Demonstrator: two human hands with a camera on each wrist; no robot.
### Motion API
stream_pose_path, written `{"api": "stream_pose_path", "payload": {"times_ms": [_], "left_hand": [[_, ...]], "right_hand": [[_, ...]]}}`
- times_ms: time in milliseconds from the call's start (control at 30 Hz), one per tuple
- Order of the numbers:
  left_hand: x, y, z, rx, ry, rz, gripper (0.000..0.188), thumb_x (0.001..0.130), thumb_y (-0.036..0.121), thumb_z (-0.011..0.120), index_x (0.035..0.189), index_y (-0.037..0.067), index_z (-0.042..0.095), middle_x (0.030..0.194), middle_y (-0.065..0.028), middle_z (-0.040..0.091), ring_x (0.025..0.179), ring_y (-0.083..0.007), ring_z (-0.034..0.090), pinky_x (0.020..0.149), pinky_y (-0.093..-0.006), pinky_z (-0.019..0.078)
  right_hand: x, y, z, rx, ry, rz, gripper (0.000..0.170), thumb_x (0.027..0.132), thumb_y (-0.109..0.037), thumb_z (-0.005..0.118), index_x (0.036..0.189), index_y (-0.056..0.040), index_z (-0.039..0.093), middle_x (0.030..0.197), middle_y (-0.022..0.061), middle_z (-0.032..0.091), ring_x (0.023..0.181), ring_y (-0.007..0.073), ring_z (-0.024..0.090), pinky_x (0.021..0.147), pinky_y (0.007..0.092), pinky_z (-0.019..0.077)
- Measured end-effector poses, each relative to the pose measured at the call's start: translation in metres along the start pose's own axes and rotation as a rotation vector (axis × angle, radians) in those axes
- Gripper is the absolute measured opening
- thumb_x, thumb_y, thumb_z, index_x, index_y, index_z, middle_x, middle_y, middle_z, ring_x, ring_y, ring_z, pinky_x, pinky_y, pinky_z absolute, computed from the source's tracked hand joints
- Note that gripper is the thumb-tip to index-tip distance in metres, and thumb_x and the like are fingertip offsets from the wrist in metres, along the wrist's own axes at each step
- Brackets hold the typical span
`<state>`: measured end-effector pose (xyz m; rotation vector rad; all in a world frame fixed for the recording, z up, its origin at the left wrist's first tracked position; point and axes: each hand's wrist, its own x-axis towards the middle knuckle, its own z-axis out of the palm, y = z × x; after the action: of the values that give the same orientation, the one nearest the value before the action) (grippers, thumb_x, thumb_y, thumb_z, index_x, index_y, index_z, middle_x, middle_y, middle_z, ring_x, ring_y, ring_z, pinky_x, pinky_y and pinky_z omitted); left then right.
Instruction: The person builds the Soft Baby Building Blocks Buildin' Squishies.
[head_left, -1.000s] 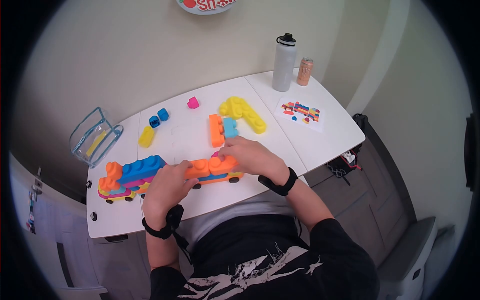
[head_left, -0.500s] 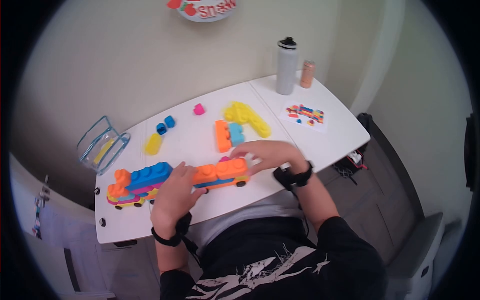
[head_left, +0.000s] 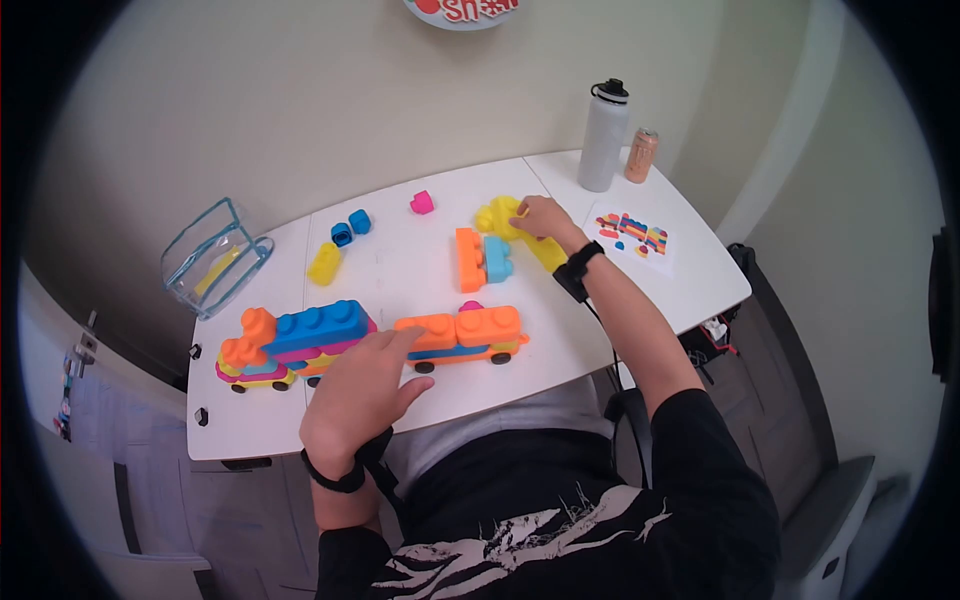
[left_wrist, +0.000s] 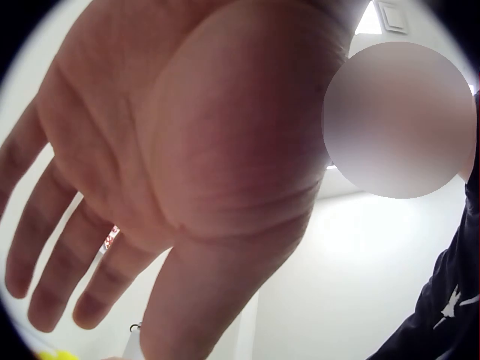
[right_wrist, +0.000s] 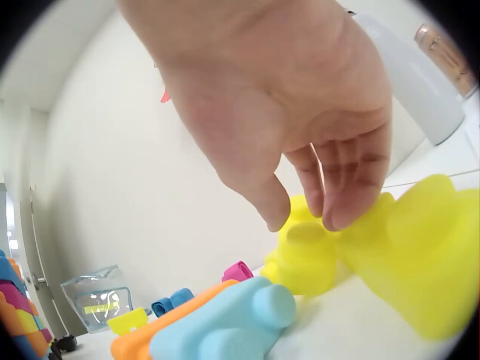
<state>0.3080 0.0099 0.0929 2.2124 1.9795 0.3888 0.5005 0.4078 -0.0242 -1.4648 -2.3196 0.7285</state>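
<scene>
My left hand (head_left: 360, 390) has its fingers extended over the middle of a building-block train, index fingertip at an orange block (head_left: 488, 325) car's near end. In the left wrist view its palm holds nothing. My right hand (head_left: 550, 222) reaches across the table, thumb and fingers on either side of a yellow building block (right_wrist: 304, 259). Another long yellow block (right_wrist: 435, 262) lies beside it, partly under the hand in the head view. Left of them stand an orange block (head_left: 468, 262) and a light blue block (head_left: 497, 260). The train's left part carries a long blue block (head_left: 320, 322).
Small blue blocks (head_left: 360, 221), a pink block (head_left: 422, 202) and a yellow block (head_left: 324, 264) lie toward the back. A clear bag (head_left: 215, 260) stands at left. A grey bottle (head_left: 604, 140), a can (head_left: 642, 156) and a picture sheet (head_left: 632, 238) are at right.
My right hand has left the train's right end and moved away across the table to the yellow blocks. The left hand stays by the train, now with its fingers more extended.
</scene>
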Motion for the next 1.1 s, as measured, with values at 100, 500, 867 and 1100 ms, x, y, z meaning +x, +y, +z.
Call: {"api": "stream_pose_path", "payload": {"times_ms": [100,500,867,1100], "left_hand": [[0.001,-0.005,0.002,0.009,0.018,-0.029,0.062,0.090,0.029,0.083,0.144,0.011,0.059,0.124,-0.0149,0.072,0.114,-0.0340,0.069,0.094,-0.0443,0.0565],[0.004,-0.018,0.005,-0.026,0.004,-0.032,0.061,0.091,0.028,0.083,0.143,0.007,0.059,0.124,-0.0153,0.072,0.117,-0.0356,0.068,0.098,-0.0447,0.0544],[0.000,-0.028,-0.010,-0.010,0.078,-0.101,0.057,0.093,0.029,0.080,0.141,0.006,0.060,0.123,-0.0161,0.072,0.116,-0.0354,0.068,0.096,-0.0445,0.0550],[-0.003,-0.027,-0.010,-0.020,0.143,-0.091,0.059,0.093,0.026,0.081,0.143,0.004,0.058,0.130,-0.0177,0.068,0.119,-0.0376,0.066,0.098,-0.0450,0.0553]], "right_hand": [[0.002,-0.003,0.006,-0.101,0.032,-0.011,0.046,0.090,-0.037,0.081,0.120,-0.0027,0.072,0.102,0.0152,0.079,0.076,0.0264,0.077,0.074,0.0390,0.0619],[0.010,0.007,0.027,-0.182,0.181,-0.136,0.039,0.086,-0.031,0.081,0.113,-0.0041,0.077,0.102,0.0148,0.080,0.094,0.0314,0.078,0.088,0.0404,0.0617],[-0.094,-0.091,-0.035,0.203,0.013,-0.569,0.030,0.087,-0.020,0.076,0.113,-0.0037,0.074,0.100,0.0110,0.077,0.086,0.0233,0.075,0.082,0.0347,0.0610],[-0.159,-0.140,-0.026,0.030,-0.225,-0.853,0.026,0.089,-0.016,0.074,0.110,-0.0024,0.073,0.096,0.0140,0.071,0.085,0.0250,0.072,0.079,0.0361,0.0588]]}}
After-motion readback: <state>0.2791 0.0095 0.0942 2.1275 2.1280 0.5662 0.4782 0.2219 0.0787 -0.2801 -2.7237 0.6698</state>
